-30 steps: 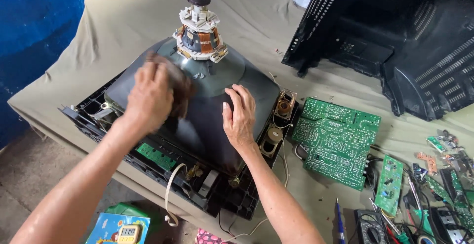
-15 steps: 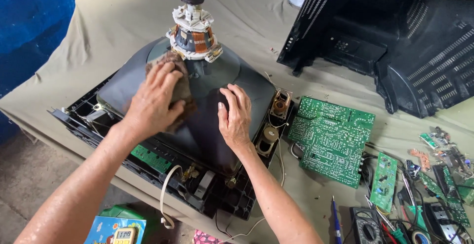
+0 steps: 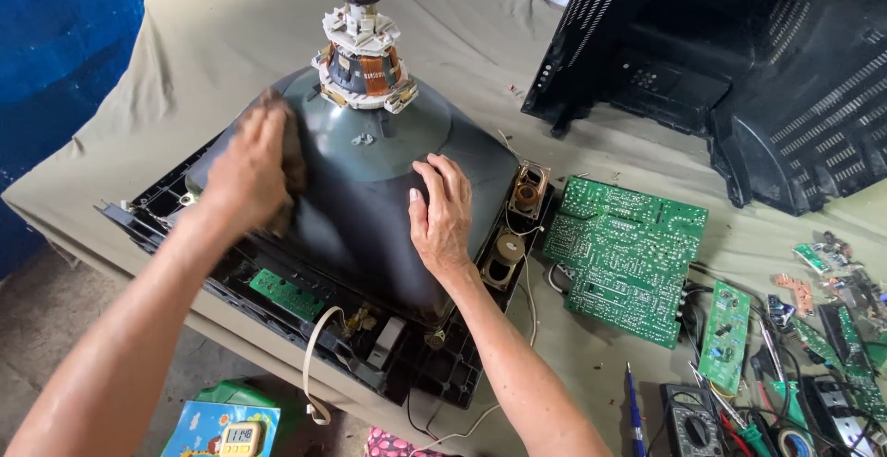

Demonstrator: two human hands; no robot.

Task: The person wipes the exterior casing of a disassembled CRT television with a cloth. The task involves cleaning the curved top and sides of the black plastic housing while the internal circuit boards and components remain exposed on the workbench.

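A dark grey picture tube (image 3: 370, 170) lies face down in a black front frame (image 3: 434, 374) on the cloth-covered table, its neck with a copper yoke (image 3: 363, 64) pointing up. My left hand (image 3: 245, 175) presses a dark brown cloth (image 3: 294, 147) against the tube's left slope. Spread flat, my right hand (image 3: 443, 212) rests on the tube's right slope with nothing in it. Two small speakers (image 3: 517, 221) sit in the frame just right of that hand.
A big green circuit board (image 3: 624, 254) lies to the right, with smaller boards, a multimeter (image 3: 688, 425) and tools beyond. The black rear housing (image 3: 739, 69) stands at the back right. A small timer (image 3: 242, 436) sits below the table's near edge.
My left hand with the cloth has slid across the tube's left slope, up toward the neck and then back to the left. My right hand has stayed flat on the tube.
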